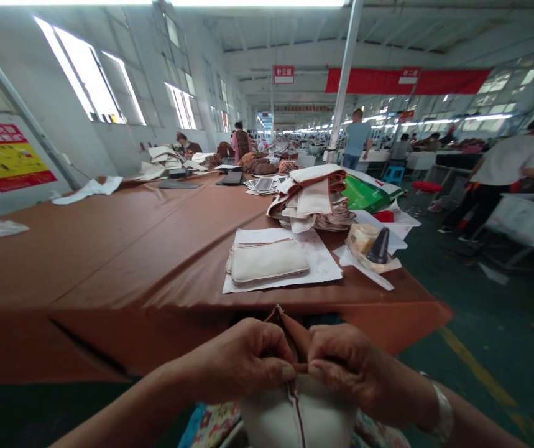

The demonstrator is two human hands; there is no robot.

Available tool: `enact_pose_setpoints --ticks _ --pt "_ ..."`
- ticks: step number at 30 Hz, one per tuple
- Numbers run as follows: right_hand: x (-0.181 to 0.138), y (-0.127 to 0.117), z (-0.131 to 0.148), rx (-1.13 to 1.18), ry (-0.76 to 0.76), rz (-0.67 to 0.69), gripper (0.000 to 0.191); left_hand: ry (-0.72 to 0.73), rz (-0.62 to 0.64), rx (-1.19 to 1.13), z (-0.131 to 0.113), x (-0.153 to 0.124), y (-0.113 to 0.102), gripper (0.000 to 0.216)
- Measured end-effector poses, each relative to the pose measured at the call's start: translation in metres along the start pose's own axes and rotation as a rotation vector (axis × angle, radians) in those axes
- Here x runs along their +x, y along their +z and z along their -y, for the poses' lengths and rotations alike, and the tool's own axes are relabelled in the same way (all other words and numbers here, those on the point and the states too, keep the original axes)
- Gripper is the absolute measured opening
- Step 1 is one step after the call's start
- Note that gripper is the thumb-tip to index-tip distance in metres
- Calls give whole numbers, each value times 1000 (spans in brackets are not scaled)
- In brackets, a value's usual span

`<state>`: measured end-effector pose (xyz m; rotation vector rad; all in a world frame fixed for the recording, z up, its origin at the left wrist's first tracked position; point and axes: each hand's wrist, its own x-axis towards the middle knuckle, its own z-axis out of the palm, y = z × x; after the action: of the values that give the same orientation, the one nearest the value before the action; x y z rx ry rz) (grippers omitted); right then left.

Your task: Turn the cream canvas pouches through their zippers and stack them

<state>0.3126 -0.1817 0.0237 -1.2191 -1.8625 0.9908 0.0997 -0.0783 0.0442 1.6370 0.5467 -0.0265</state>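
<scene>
Both hands pinch the top of a cream fabric pouch [299, 417] with brown trim, held over my lap at the bottom centre. My left hand [243, 359] is closed on the pouch's brown upper edge from the left. My right hand [348, 367] is closed on the same edge from the right, thumb to thumb with the left. A brown flap [290, 326] of the pouch sticks up between the hands. A silver bracelet [442, 414] sits on my right wrist.
A long table with a brown cover [108, 249] stretches ahead. On it lie finished cream pouches on white paper [267, 260], a stack of folded cream and brown pieces [316, 199], a tape roll with a black cone [373, 246] and a green bag [364, 194]. Other people work at the far end and on the right.
</scene>
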Motion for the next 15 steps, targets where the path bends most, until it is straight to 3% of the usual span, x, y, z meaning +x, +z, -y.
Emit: enact_pose_setpoints --ticks 7,11,15 --pt "-4 -11 -19 186 48 -31 38 61 71 -148 -5 -1 -11 44" --pt "-2 -13 -22 156 50 -46 38 119 136 -324 -10 -1 -11 45" --pt "8 -12 -21 53 34 -68 36 165 28 -313 -13 0 -13 42"
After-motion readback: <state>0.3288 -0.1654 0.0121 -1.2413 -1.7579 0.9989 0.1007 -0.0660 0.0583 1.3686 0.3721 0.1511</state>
